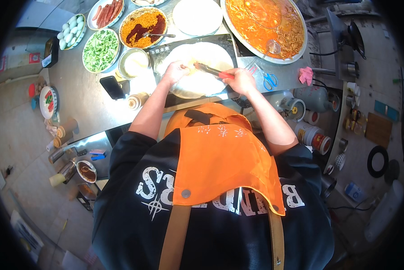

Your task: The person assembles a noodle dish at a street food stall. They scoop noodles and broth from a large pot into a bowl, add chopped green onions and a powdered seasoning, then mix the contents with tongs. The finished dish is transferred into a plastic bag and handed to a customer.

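Note:
A large pale, round flatbread or sheet of dough [205,86] lies on a dark griddle plate [161,57] before me, strongly overlit. My right hand [241,81] is closed around the red handle of metal tongs [215,71], whose tips reach over the middle of the round sheet. Something small and reddish-brown shows at the tips; what it is cannot be told. My left hand [177,71] is over the sheet's left part, its fingertips drawn together close to the tong tips. Whether those fingers pinch anything is lost in the glare.
Behind the griddle stand a white round stack [198,17] and a big basin of red broth with shreds [289,33]. Leftward are bowls of chopped greens [100,50], spices [143,27], sausages [109,13] and eggs [72,32], plus a phone [112,87]. Blue scissors [270,82] lie right.

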`<state>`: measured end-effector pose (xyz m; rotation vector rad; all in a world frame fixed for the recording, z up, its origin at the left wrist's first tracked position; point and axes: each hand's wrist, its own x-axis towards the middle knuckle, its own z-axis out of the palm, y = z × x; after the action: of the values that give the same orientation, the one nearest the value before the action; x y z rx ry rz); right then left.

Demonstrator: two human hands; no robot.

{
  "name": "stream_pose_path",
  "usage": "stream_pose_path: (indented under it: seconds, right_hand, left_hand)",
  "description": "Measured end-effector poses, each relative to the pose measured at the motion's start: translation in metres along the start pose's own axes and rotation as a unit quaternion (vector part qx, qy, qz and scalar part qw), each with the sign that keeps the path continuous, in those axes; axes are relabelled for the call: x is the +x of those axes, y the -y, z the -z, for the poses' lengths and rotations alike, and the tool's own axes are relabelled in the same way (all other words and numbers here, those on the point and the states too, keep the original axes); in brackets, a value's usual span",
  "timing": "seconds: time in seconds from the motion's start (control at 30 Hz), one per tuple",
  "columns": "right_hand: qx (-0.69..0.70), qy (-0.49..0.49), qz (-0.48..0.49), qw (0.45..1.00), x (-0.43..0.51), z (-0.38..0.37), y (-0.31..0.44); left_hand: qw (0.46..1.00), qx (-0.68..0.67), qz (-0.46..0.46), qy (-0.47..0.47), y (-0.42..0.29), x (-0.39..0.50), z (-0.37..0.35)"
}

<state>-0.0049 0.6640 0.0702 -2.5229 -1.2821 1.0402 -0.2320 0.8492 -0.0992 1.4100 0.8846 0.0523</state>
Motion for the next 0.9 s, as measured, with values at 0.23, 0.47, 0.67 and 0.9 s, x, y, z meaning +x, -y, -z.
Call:
stream_pose_path:
  seconds: [0.23,0.47,0.67,0.9]
  right_hand:
    - [0.038,0.002,-0.009,0.999,-0.001,-0.009,0.001]
    - [-0.001,-0.027,-0.011,1.000,-0.002,-0.015,-0.003]
    - [-0.025,-0.048,-0.032,0.998,-0.007,-0.016,-0.010]
    - [0.121,0.075,-0.080,0.987,-0.013,-0.011,-0.007]
  left_hand:
    - [0.994,-0.074,-0.076,-0.010,-0.004,-0.004,-0.012]
    - [0.993,-0.103,0.009,0.063,-0.008,-0.012,0.000]
    - [0.975,-0.215,0.043,0.046,-0.012,-0.022,0.005]
    - [0.970,-0.234,0.059,0.038,0.002,-0.014,-0.003]
